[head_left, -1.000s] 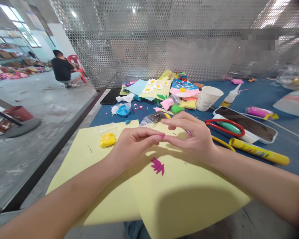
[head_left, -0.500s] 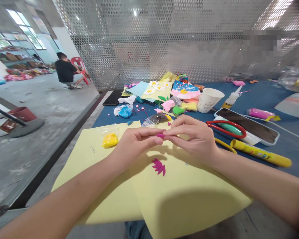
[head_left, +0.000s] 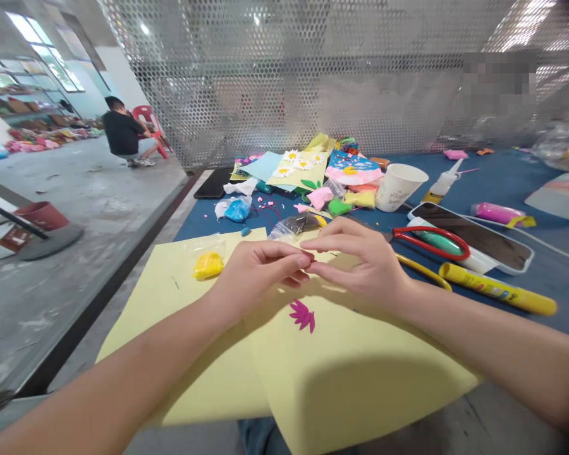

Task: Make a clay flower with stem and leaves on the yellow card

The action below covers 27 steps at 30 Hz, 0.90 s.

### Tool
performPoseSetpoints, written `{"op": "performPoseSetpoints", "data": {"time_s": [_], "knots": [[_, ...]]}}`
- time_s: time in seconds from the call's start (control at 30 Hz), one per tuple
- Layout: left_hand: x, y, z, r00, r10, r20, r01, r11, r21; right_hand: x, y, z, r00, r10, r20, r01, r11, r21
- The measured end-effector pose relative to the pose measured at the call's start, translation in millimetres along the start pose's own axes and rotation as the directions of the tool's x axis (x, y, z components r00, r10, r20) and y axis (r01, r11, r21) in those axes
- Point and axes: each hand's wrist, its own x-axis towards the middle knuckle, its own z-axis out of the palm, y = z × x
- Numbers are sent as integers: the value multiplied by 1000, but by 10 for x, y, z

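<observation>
As fine control likely requires, the left hand [head_left: 251,273] is pinched together, the right hand [head_left: 370,260] narrowly parted at its fingertips; any held piece is indiscernible. Pink petals [head_left: 303,315] lie just nearer, on yellow paper [head_left: 203,370] presumably shielding the surface [head_left: 500,178].

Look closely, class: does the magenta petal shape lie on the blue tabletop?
No, the magenta petal shape lies on yellow paper.

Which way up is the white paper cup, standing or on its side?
Standing, mouth up: the white paper cup shows its rim at the top and its base down on the blue tabletop.
</observation>
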Motion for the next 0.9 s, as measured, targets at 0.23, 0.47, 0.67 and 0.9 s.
{"op": "performPoseSetpoints", "data": {"time_s": [0.23, 0.47, 0.67, 0.9], "knots": [[-11, -6, 17, 997, -6, 74, 10, 998, -54, -2, 37, 13, 997, -54, -53, 55, 998, 15], [-39, -16, -17, 988, 65, 140, -59, 997, -50, 19, 14, -32, 991, -56, -118, 63, 997, 50], [-67, -52, -19, 913, 402, -73, -369, 889, 271, 19, 16, -36, 994, -25, -107, 30, 998, 46], [-75, -22, -17, 813, 579, -60, -484, 729, 483, 8, 8, -28, 997, -12, -82, 18, 997, 79]]}}
